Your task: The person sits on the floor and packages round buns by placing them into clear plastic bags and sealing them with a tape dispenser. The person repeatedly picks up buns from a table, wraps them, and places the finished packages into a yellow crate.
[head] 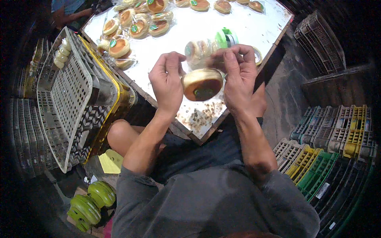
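A round browned bun (203,84) with a green mark on its face is held up between my two hands, above the near corner of the white table (256,26). Thin clear plastic shows faintly beside it. My left hand (167,80) pinches at its upper left, thumb against the curled fingers. My right hand (241,77) is curled at the upper right, its fingertips blurred by motion. Just behind lies a row of wrapped buns (198,52), partly hidden by my right fingers. A bright green tape dispenser (226,38) and a tape roll (257,56) are beyond my right hand.
Bagged buns (139,28) with green labels are heaped at the table's far left. Plastic crates (71,80) stand by its left edge; stacked crates (317,169) are at the right. Green rounded objects (86,208) lie at lower left. Another person's arm (71,16) shows at upper left.
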Motion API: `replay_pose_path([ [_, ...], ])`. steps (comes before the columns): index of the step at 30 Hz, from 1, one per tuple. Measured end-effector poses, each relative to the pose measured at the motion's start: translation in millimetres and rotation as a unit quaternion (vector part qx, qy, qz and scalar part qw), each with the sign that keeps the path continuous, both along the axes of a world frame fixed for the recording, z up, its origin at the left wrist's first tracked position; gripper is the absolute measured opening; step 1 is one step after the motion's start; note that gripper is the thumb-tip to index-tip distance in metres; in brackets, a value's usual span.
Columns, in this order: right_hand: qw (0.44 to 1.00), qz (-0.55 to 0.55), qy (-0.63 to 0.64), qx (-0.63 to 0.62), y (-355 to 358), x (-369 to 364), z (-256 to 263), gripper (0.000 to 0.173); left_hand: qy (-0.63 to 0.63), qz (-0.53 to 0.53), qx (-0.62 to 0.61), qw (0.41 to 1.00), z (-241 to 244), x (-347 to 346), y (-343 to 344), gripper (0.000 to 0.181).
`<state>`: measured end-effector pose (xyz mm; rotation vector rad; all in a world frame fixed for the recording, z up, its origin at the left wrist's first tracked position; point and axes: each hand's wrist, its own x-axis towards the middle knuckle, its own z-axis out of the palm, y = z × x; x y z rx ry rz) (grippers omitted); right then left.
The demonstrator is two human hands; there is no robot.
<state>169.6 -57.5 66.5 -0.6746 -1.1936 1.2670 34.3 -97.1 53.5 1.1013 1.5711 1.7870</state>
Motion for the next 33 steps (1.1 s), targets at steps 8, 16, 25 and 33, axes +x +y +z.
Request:
replay_pose_path([
  [8, 0.988, 0.112, 0.098, -0.046, -11.9, -11.7, -0.2, 0.012, 0.190, -0.009, 0.104, 0.976, 2.9, 24.1, -25.6, 0.041],
  [16, 0.929, -0.088, -0.286, 0.219, -34.6, -44.0, -19.6, 0.041, -0.155, -0.032, -0.052, 0.986, 10.1, -12.1, -22.0, 0.018],
  [25, 0.929, 0.025, -0.306, 0.205, -17.9, -43.9, -11.1, 0.029, -0.061, -0.153, 0.029, 0.986, -10.4, -52.5, -28.2, 0.042],
  [33, 0.917, 0.012, -0.313, 0.246, -10.2, -44.9, -21.7, 0.027, -0.011, -0.052, 0.028, 0.998, -13.2, -36.1, -22.6, 0.063],
])
